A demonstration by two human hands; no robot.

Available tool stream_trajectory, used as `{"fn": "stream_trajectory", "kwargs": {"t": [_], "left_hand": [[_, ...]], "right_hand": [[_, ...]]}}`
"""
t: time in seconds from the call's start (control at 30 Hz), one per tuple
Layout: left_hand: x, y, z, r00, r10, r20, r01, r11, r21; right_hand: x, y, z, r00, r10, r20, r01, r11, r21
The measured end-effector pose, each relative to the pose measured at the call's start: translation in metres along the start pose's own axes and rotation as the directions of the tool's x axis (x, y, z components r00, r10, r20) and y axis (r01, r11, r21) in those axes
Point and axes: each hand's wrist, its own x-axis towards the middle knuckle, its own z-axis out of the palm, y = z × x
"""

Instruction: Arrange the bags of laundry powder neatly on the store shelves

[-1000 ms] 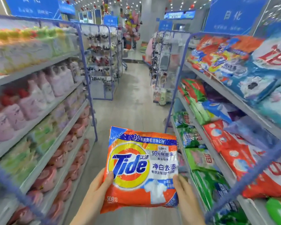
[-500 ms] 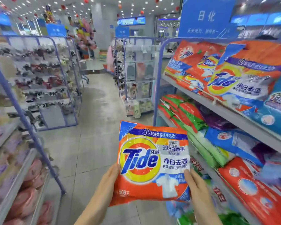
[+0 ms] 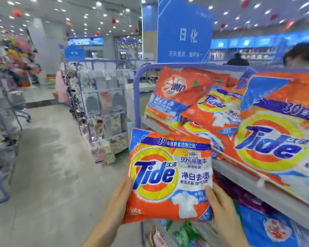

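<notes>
The thumb of the left hand [image 3: 121,198] presses on the front of the small Tide bag [image 3: 169,175] at its left edge, and the thumb of the right hand [image 3: 219,207] presses on its lower right. The other fingers are hidden behind it. Both hands grip the bag upright in the aisle, label facing near, just left of the top shelf [image 3: 248,184]. On that shelf a large Tide bag [image 3: 275,139] leans at the right, with overlapping red-orange bags [image 3: 177,90] farther along. A blue sign [image 3: 185,32] stands above, and a blue bag [image 3: 268,227] lies on the shelf below
</notes>
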Motion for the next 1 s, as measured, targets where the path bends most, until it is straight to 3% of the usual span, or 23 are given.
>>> {"fn": "stream_trajectory", "kwargs": {"t": [0.07, 0.13, 0.23, 0.3, 0.4, 0.57, 0.8, 1.0], "left_hand": [[0.031, 0.011, 0.012, 0.982, 0.013, 0.190, -0.017, 1.000, 0.024], [0.052, 0.026, 0.026, 0.920, 0.053, 0.387, -0.079, 0.996, 0.051], [0.086, 0.057, 0.053, 0.781, 0.174, 0.600, -0.245, 0.969, 0.037], [0.117, 0.068, 0.075, 0.696, 0.190, 0.693, -0.295, 0.955, 0.034], [0.158, 0.084, 0.115, 0.613, 0.198, 0.765, -0.378, 0.923, 0.064], [0.190, 0.097, 0.161, 0.504, 0.184, 0.844, -0.427, 0.902, 0.058], [0.206, 0.092, 0.180, 0.403, 0.243, 0.882, -0.596, 0.801, 0.051], [0.212, 0.098, 0.205, 0.392, 0.226, 0.892, -0.628, 0.774, 0.080]], "right_hand": [[0.025, -0.008, 0.001, 0.997, -0.042, -0.068, 0.040, 0.999, -0.031], [0.043, -0.021, 0.003, 0.985, -0.103, -0.137, 0.096, 0.994, -0.061], [0.071, -0.037, 0.009, 0.942, -0.264, -0.208, 0.207, 0.943, -0.261], [0.090, -0.041, 0.010, 0.885, -0.330, -0.328, 0.198, 0.905, -0.376], [0.117, -0.053, 0.012, 0.778, -0.413, -0.473, 0.165, 0.861, -0.481], [0.146, -0.066, 0.018, 0.673, -0.472, -0.569, 0.056, 0.800, -0.598], [0.157, -0.064, 0.018, 0.636, -0.527, -0.563, -0.048, 0.702, -0.711], [0.182, -0.077, 0.009, 0.593, -0.560, -0.579, -0.098, 0.663, -0.742]]}}
